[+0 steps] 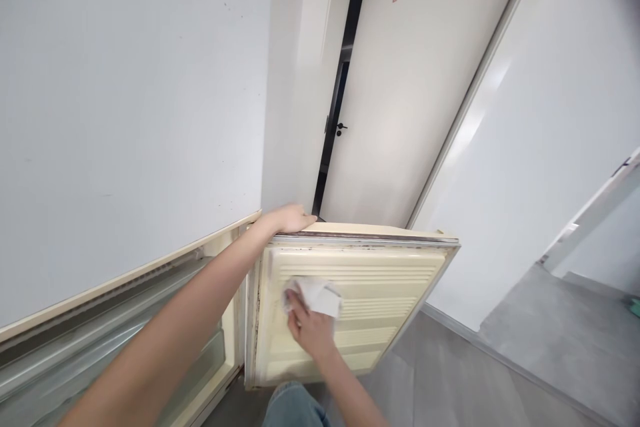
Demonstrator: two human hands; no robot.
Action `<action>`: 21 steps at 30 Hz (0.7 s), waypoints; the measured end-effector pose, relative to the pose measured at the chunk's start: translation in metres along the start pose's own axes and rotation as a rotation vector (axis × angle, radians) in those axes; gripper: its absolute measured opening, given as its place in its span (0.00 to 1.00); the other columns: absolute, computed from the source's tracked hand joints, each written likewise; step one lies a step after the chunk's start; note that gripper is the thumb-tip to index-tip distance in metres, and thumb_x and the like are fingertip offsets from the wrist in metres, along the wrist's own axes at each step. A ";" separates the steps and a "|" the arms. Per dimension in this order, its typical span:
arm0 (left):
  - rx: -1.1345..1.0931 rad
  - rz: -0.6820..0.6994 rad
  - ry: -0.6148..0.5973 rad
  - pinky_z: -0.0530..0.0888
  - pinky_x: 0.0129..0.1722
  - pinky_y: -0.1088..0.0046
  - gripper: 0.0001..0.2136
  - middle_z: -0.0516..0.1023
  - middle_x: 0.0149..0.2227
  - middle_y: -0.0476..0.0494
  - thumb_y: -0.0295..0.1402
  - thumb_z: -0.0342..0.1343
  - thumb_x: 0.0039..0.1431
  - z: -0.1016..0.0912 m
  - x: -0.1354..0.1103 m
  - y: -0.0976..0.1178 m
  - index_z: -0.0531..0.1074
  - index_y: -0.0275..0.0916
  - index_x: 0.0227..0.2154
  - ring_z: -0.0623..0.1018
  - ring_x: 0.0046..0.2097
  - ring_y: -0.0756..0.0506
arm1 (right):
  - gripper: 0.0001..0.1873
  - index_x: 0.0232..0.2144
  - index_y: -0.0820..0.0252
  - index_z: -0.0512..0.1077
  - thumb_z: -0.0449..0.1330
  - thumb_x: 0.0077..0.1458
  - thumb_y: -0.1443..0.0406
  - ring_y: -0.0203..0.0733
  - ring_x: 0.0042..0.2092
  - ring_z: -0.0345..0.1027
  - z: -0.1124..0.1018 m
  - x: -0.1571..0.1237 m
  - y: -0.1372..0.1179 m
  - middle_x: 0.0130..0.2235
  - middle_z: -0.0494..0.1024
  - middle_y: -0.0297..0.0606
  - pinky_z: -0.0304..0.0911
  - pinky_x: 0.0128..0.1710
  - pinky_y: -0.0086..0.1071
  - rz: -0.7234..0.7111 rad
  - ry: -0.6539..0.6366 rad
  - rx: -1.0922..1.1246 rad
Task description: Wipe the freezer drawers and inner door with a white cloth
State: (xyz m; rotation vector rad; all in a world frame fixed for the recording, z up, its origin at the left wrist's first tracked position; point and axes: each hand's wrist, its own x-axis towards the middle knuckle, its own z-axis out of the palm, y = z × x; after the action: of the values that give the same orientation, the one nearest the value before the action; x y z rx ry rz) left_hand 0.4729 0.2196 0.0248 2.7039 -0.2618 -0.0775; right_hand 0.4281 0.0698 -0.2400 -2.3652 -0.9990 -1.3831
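A cream-coloured fridge door (370, 310) stands swung out, its ribbed inner panel facing me. Dark grime marks its gasket and edge. My left hand (291, 219) grips the door's top edge near the hinge side, with its fingers partly hidden over the far side. Pressed to the upper left part of the panel is a crumpled white cloth (323, 297), possibly a paper towel. My right hand (307, 323) holds it with bent fingers, slightly blurred.
The open fridge body (220, 347) is at lower left, with clear drawer fronts inside. Behind stands a white room door (400, 100) with a black handle, slightly ajar. My knee (295, 407) is just below the fridge door. Grey floor (440, 373) stretches right.
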 end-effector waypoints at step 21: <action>0.035 0.000 0.007 0.64 0.30 0.67 0.21 0.73 0.25 0.43 0.49 0.40 0.56 -0.001 0.004 -0.003 0.60 0.41 0.15 0.71 0.28 0.44 | 0.34 0.65 0.71 0.46 0.40 0.63 0.55 0.57 0.68 0.44 0.028 -0.025 0.143 0.66 0.51 0.64 0.46 0.65 0.61 1.170 0.657 0.067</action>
State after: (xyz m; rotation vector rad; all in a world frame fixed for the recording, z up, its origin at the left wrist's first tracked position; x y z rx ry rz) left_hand 0.4774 0.2219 0.0243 2.7388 -0.2629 -0.0645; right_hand 0.5328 -0.0339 -0.2562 -1.6370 0.4644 -1.3286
